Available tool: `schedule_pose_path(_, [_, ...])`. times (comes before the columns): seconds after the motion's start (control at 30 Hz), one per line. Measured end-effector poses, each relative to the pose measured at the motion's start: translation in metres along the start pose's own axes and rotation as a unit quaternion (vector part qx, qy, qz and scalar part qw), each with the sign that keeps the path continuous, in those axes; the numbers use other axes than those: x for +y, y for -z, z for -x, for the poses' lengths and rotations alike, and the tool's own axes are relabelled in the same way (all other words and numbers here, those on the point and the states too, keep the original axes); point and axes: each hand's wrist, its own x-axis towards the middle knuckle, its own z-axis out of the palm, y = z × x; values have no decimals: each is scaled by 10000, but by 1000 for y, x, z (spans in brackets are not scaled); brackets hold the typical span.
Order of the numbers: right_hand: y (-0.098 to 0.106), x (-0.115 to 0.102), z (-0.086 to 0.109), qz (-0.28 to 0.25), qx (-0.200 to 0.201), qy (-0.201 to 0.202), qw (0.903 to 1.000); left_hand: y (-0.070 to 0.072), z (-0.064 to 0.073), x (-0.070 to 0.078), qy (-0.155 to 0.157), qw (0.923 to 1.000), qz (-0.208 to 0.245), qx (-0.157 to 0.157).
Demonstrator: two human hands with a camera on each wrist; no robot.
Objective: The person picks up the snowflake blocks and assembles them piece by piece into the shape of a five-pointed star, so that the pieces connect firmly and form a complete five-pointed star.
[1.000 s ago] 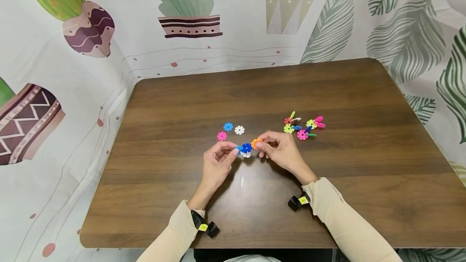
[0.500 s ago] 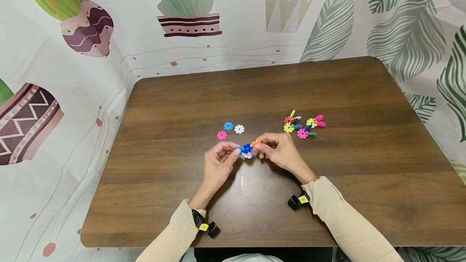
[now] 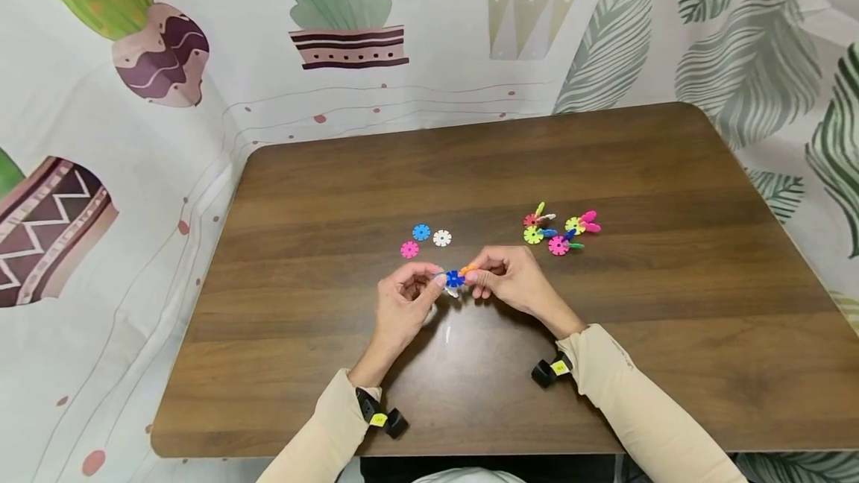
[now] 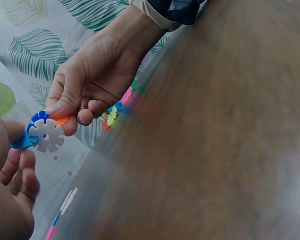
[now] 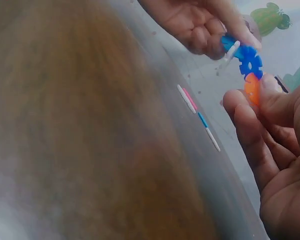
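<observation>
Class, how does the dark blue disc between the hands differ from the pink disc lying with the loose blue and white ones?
The dark blue disc is held up between the left hand and right hand; the pink disc lies flat on the table.
The dark blue disc meets the orange disc; the pink disc has nothing joined to it.
Both are round with notched rims.

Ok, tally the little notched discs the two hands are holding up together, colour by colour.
Light blue disc: 1
Dark blue disc: 1
White disc: 1
Orange disc: 1
Total: 4
</observation>
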Motion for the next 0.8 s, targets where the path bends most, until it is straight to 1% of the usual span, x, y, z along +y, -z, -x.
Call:
schedule_pose_path(0.1, [1,-2,1,-60,89,-43,9999,0,-1,0,66,9996,-59,-277])
schedule_pose_path(0.23, [1,-4,1,-71,170,-18,9998,1,-1,1,391,9971,-67,-653])
schedule_pose_path(0.33, [1,-5,2,-69,186,-10,9998,0,0,1,606,9949,-10,-804])
schedule_pose_path(0.43, [0,-5,2,-70,204,11,9998,-1,0,0,615,9946,34,-838])
schedule_pose_path(0.63, [0,-3,2,19,116,103,9999,-1,0,-2,433,9960,-4,-787])
schedule_pose_path(0.73, [2,-2,2,170,84,195,9996,-1,0,-2,398,9962,-30,-769])
schedule_pose_path(0.8, [7,-3,2,388,223,350,9984,-1,0,-1,392,9965,-62,-738])
